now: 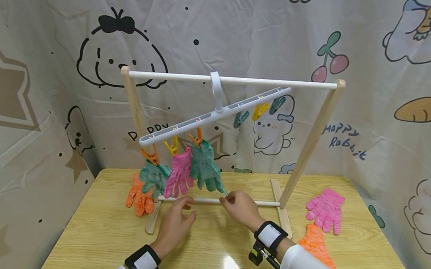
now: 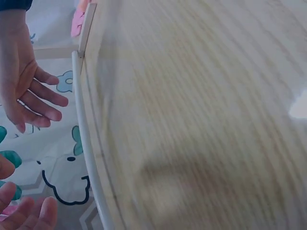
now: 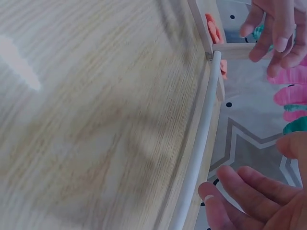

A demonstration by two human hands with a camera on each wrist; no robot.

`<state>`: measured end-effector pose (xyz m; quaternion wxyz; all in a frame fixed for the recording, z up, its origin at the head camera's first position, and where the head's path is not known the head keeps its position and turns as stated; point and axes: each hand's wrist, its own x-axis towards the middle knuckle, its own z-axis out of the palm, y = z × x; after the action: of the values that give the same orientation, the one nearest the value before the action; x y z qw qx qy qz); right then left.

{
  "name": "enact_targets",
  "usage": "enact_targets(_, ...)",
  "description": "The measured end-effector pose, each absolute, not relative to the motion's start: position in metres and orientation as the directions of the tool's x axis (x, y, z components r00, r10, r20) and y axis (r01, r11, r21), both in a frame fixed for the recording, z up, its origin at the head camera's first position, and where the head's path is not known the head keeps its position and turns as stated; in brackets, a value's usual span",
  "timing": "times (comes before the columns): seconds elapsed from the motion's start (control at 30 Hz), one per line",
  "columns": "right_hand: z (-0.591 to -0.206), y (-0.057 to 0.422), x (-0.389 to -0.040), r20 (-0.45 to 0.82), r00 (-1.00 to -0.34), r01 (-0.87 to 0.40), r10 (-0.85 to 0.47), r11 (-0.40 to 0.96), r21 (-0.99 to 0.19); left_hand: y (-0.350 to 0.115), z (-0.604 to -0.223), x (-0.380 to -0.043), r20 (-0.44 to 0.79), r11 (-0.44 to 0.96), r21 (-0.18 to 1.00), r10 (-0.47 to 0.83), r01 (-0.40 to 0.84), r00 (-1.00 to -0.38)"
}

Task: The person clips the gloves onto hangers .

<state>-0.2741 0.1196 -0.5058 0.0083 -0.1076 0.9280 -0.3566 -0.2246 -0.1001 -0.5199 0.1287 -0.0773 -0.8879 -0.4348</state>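
A white clip hanger (image 1: 217,114) hangs slanted from the rack's top rod. From its left half hang a green glove (image 1: 154,176) on an orange clothespin (image 1: 151,155), a pink glove (image 1: 179,172) on a yellow clothespin (image 1: 171,146), and a larger green glove (image 1: 205,164) on another orange clothespin (image 1: 197,138). My right hand (image 1: 242,209) is at the lowest fingertip of the larger green glove; in the wrist views its thumb and fingers stand apart. Below the pink glove, my left hand (image 1: 177,223) has its fingers loosely bent, holding nothing.
Teal clothespins (image 1: 241,119) and a yellow clothespin (image 1: 260,111) hang on the hanger's right half. The wooden rack (image 1: 310,147) has a white lower rod (image 1: 209,200). An orange glove (image 1: 141,196) lies left, a pink glove (image 1: 326,209) and another orange glove (image 1: 317,246) right.
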Motion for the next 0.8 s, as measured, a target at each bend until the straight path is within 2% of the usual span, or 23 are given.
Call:
enact_targets(0.23, -0.512, 0.122, -0.262, 0.060, -0.968, -0.220, -0.242, 0.716, -0.662, -0.102, -0.525, -0.216, 0.272, 0.633, 0.739, 0.035, 0.232, -0.962)
enact_targets(0.5, -0.526, 0.128, -0.245, 0.094, -0.964, -0.253, -0.247, 0.756, -0.604, -0.108, -0.532, -0.209, 0.279, 0.652, 0.718, 0.052, 0.244, -0.959)
enact_targets(0.8, -0.530, 0.131, -0.230, 0.116, -0.961, -0.274, -0.252, 0.794, -0.542, -0.110, -0.532, -0.199, 0.226, 0.702, 0.678, 0.082, 0.217, -0.971)
